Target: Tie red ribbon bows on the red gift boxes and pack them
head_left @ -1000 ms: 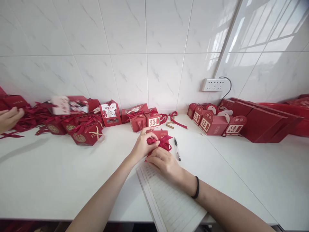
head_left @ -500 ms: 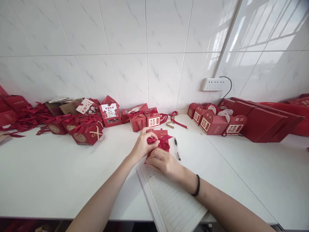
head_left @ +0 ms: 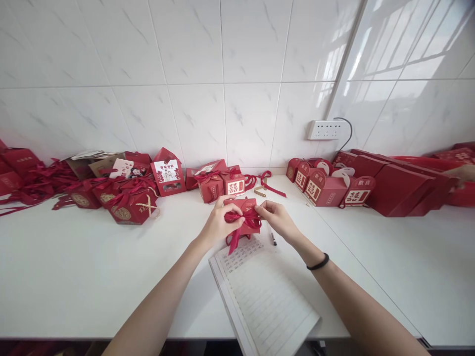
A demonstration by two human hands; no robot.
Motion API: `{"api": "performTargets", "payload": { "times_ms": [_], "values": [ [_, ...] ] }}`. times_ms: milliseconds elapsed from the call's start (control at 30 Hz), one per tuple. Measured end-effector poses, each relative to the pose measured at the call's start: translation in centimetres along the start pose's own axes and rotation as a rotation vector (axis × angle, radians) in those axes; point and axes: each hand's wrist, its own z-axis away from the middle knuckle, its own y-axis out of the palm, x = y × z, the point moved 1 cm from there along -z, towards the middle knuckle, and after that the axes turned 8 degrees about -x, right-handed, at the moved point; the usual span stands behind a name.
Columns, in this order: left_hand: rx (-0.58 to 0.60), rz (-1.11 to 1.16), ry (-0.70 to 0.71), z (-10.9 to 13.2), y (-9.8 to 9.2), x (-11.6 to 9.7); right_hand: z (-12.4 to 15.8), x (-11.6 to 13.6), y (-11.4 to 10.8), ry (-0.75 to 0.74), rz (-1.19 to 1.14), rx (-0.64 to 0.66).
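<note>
A small red gift box [head_left: 252,203] stands in front of me at the top edge of an open notebook [head_left: 267,291]. Dark red ribbon [head_left: 234,239] is tied in a bow on it, one tail hanging toward the written page. My left hand [head_left: 218,220] pinches the bow's left side near the knot. On the other side, the fingertips of my right hand [head_left: 278,217] are closed on the ribbon by the box's upper right. A black-capped pen [head_left: 273,239] lies partly hidden under my right hand.
Finished-looking red boxes [head_left: 129,205] with bows crowd the left. Two small boxes [head_left: 234,187] and loose ribbon [head_left: 273,190] lie behind. Handled boxes [head_left: 326,190] and tall red bags [head_left: 393,185] stand right. Another person's hand [head_left: 462,172] reaches in at the far right.
My right hand has moved from the box's front, low over the notebook, up to the ribbon's right side. The hanging tail and handwriting are now uncovered. My left hand keeps its pinch.
</note>
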Motion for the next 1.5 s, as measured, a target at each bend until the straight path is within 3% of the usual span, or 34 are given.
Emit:
{"api": "performTargets", "payload": {
  "times_ms": [133,467,700,1033,1300,1500],
  "values": [
    [-0.003,-0.024,0.01,0.0,0.0,0.2,0.2,0.1,-0.1,-0.025,0.061,0.0],
    [-0.142,-0.015,-0.045,-0.2,0.0,0.8,0.5,0.2,0.1,-0.041,0.045,0.064],
    [-0.092,-0.042,0.019,-0.2,-0.1,1.0,0.6,-0.1,0.4,-0.028,-0.035,0.091],
    [-0.168,-0.052,-0.007,-0.2,0.1,1.4,0.9,-0.2,0.9,-0.077,0.119,0.063],
    [-0.163,-0.075,-0.022,-0.5,-0.2,1.4,1.7,0.3,1.5,0.107,-0.154,0.266],
    [-0.173,-0.077,-0.09,-0.9,-0.9,1.9,1.5,0.2,0.8,0.039,-0.094,0.387]
  ]
}}
